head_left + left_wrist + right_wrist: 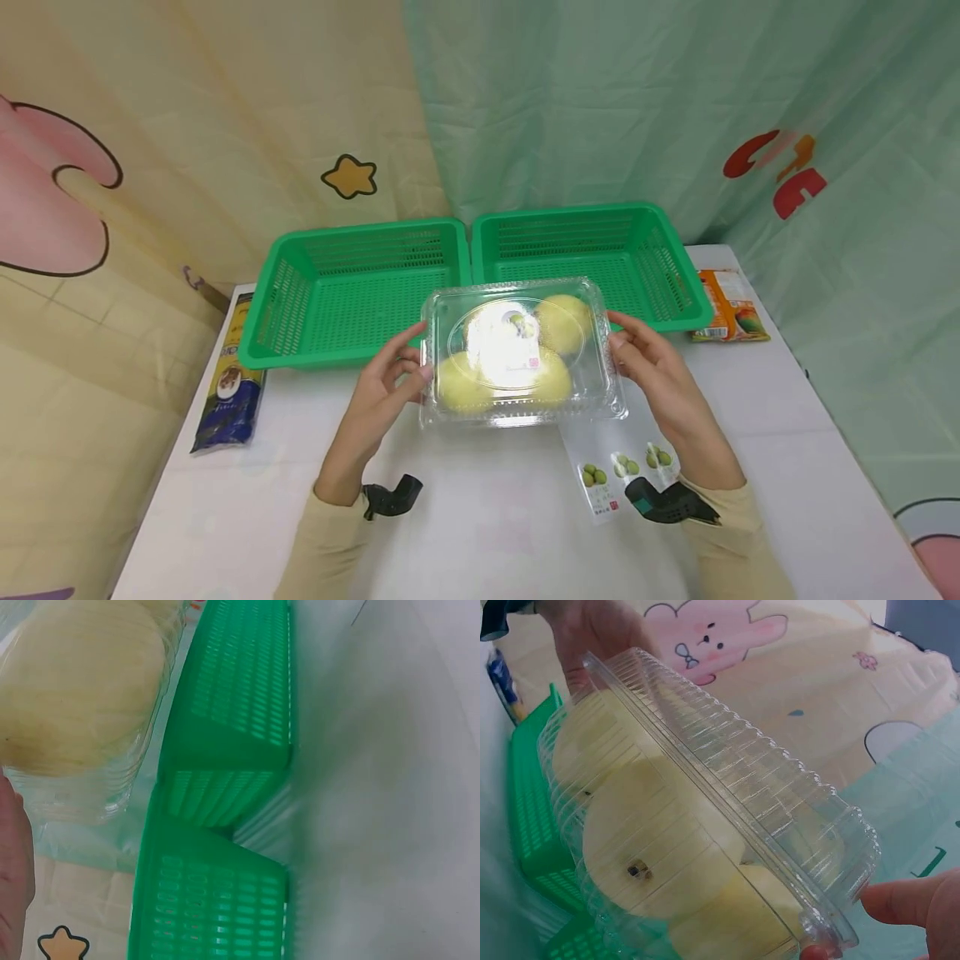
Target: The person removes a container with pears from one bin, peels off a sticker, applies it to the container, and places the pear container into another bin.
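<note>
A clear plastic clamshell box (525, 407) of several pale yellow pears (564, 323) is held up above the table, its lid closed. On the lid, partly lost in glare, sits a sticker (522, 354). My left hand (382, 400) grips the box's left side, thumb in front. The right hand (667, 387) pinches the opposite side between thumb and fingers. In the right wrist view the box (727, 787) is tilted, and one pear (660, 832) shows its dark blossom end. Under the right forearm lies a sheet of fruit stickers (611, 467).
Two green baskets (360, 354) (678, 275) stand side by side behind the box. A blue and yellow packet (228, 383) lies at the table's left edge. An orange packet (738, 321) is beside the right basket. A printed curtain (525, 125) hangs behind.
</note>
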`<move>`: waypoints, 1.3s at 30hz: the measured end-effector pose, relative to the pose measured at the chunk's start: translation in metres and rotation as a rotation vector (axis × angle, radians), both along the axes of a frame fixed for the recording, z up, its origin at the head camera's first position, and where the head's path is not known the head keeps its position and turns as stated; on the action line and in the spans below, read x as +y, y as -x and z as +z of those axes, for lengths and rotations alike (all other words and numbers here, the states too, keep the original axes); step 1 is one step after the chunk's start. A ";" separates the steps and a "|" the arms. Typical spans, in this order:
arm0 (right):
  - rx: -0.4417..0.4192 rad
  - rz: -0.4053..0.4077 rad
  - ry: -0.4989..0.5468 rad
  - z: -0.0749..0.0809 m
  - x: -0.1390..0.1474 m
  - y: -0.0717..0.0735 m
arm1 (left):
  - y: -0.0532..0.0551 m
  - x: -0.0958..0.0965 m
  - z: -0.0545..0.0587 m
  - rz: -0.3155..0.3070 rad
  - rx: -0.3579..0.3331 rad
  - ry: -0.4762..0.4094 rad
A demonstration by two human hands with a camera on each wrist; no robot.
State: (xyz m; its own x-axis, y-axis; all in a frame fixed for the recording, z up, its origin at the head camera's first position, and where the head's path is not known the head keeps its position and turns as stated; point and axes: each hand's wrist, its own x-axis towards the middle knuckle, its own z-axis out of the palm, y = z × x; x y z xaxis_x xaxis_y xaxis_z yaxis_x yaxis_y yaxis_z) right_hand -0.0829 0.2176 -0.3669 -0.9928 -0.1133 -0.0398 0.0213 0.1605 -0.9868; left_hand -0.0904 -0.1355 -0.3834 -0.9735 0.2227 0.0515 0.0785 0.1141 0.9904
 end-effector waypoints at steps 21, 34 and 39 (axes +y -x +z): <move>0.028 -0.083 -0.193 0.018 0.017 0.039 | 0.049 0.046 0.016 0.029 0.029 0.095; 0.020 -0.129 -0.230 0.008 0.035 0.078 | 0.089 0.071 0.013 -0.007 -0.028 0.114; -0.009 -0.129 -0.252 0.012 0.041 0.096 | 0.101 0.080 0.015 0.000 -0.052 0.099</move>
